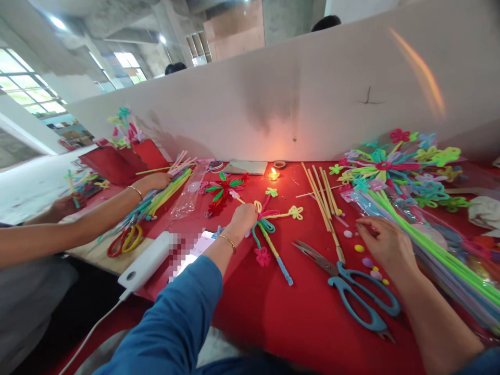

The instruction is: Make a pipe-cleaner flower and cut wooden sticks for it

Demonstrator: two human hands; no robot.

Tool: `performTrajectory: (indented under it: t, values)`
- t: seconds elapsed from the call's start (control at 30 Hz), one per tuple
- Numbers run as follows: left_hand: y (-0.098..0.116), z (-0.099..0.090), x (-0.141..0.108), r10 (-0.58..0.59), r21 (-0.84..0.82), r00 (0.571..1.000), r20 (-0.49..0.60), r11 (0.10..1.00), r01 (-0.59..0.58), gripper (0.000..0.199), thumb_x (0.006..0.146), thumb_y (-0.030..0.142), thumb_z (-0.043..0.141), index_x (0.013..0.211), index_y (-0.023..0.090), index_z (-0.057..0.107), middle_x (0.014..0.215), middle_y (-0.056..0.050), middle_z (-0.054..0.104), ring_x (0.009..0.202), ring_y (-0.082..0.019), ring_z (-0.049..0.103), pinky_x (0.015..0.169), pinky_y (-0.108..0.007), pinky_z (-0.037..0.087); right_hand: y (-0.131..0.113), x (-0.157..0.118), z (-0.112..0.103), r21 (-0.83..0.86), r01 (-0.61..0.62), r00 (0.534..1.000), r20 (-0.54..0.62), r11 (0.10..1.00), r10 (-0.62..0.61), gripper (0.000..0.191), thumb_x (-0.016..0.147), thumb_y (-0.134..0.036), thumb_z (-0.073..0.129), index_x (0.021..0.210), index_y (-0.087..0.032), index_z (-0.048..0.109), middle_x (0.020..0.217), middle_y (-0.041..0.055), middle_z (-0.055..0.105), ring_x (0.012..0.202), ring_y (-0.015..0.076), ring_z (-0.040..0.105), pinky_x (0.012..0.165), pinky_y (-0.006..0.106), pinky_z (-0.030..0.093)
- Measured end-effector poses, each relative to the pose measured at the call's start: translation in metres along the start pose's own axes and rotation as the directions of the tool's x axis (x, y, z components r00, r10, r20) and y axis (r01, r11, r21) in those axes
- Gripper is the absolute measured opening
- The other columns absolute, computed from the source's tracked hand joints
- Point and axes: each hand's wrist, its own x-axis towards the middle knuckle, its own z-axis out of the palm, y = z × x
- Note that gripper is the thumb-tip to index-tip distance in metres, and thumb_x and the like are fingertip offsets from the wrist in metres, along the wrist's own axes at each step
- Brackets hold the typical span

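My left hand (242, 223) is closed at the left side of a pipe-cleaner flower wand (269, 223), its fingertips partly hidden from me. The wand has yellow, pink and teal looped arms around a yellow and blue stem that points toward me. To the right, my right hand (388, 245) hovers with loosely bent fingers apart and nothing visible in them. Beside its fingertips lie several small pompoms (359, 248) in yellow, white and purple. Scissors with blue handles (351, 289) rest half-open between my hands, near some thin wooden sticks (318, 198).
A small flame (274, 174) burns at the back near a tape roll (279, 164). Pipe cleaners (433, 245) and finished flowers (398, 161) crowd the right. At left are a co-worker's arm (97, 219), red-and-yellow scissors (125, 240), a white power bank (148, 260) and a phone (197, 247).
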Motion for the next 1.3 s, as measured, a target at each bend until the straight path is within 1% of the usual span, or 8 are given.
performTrajectory:
  t: [0.23,0.43,0.6,0.97,1.07,1.17,1.23,1.3]
  values:
    - [-0.002,0.004,-0.012,0.033,-0.005,0.999,-0.038,0.999,-0.034,0.030,0.082,0.021,0.038,0.083,0.013,0.066,0.085,-0.014,0.066,0.081,-0.021,0.060,0.072,-0.027,0.040,0.000,0.000,-0.001,0.017,-0.011,1.000,0.007,1.000,0.011,0.019,0.077,-0.033,0.047,0.079,-0.021,0.062,0.089,0.0055,0.065,0.081,0.0235,0.060,0.068,0.036,0.047]
    - [-0.011,-0.002,-0.028,-0.036,-0.019,0.994,-0.100,0.999,0.035,0.035,0.084,0.021,0.034,0.109,0.022,0.058,0.092,-0.010,0.067,0.085,-0.019,0.060,0.070,-0.024,0.039,0.001,0.000,0.000,0.050,-0.044,0.999,0.033,0.998,0.043,0.019,0.076,-0.033,0.049,0.081,-0.021,0.062,0.091,0.0057,0.064,0.081,0.0231,0.060,0.065,0.034,0.048]
    - [-0.007,0.006,-0.036,0.014,0.100,0.999,-0.042,0.995,-0.010,0.037,0.082,0.021,0.036,0.114,0.027,0.054,0.092,-0.008,0.067,0.084,-0.022,0.061,0.069,-0.029,0.040,-0.003,0.000,-0.003,0.026,-0.054,0.998,0.037,0.998,0.053,0.022,0.076,-0.035,0.047,0.079,-0.020,0.063,0.089,0.0061,0.065,0.082,0.0240,0.060,0.067,0.036,0.047]
    - [0.006,0.008,-0.033,0.021,0.096,1.000,0.014,0.995,-0.023,0.033,0.081,0.014,0.034,0.102,0.015,0.059,0.083,-0.012,0.066,0.081,-0.022,0.062,0.069,-0.030,0.042,-0.007,0.002,-0.003,0.028,-0.030,0.999,0.014,0.999,0.029,0.026,0.077,-0.038,0.044,0.079,-0.020,0.063,0.088,0.0063,0.065,0.077,0.0205,0.061,0.065,0.032,0.048]
    - [0.007,0.001,-0.037,-0.003,0.077,1.000,-0.026,0.997,0.005,0.032,0.081,0.015,0.035,0.100,0.015,0.060,0.082,-0.011,0.067,0.079,-0.022,0.063,0.066,-0.029,0.043,-0.028,-0.003,-0.008,0.088,-0.061,0.998,0.015,0.994,0.060,0.027,0.077,-0.037,0.043,0.081,-0.019,0.063,0.084,0.0073,0.066,0.070,0.0190,0.062,0.058,0.030,0.048]
    - [0.004,-0.006,-0.053,-0.059,0.034,0.990,-0.125,0.997,0.063,0.035,0.084,0.021,0.034,0.113,0.017,0.054,0.088,-0.011,0.067,0.081,-0.022,0.063,0.066,-0.028,0.043,-0.069,-0.019,-0.005,0.185,-0.012,0.983,0.183,0.983,-0.023,0.026,0.079,-0.034,0.041,0.086,-0.019,0.062,0.082,0.0063,0.067,0.071,0.0171,0.063,0.059,0.027,0.048]
    - [0.003,-0.005,-0.072,-0.120,-0.085,0.959,-0.255,0.991,0.102,0.036,0.084,0.025,0.036,0.116,0.019,0.051,0.088,-0.010,0.068,0.080,-0.020,0.062,0.068,-0.028,0.043,-0.101,-0.034,0.002,0.197,0.091,0.910,0.381,0.976,-0.162,0.024,0.080,-0.031,0.041,0.086,-0.021,0.062,0.084,0.0045,0.067,0.074,0.0163,0.063,0.065,0.027,0.048]
    - [0.003,0.003,-0.094,-0.117,-0.272,0.928,-0.354,0.962,0.018,0.033,0.084,0.027,0.037,0.109,0.019,0.057,0.083,-0.008,0.069,0.078,-0.019,0.063,0.071,-0.027,0.043,-0.130,-0.046,0.010,0.116,0.164,0.834,0.514,0.980,-0.200,0.021,0.080,-0.029,0.043,0.086,-0.021,0.061,0.090,0.0048,0.066,0.081,0.0182,0.062,0.068,0.028,0.047]
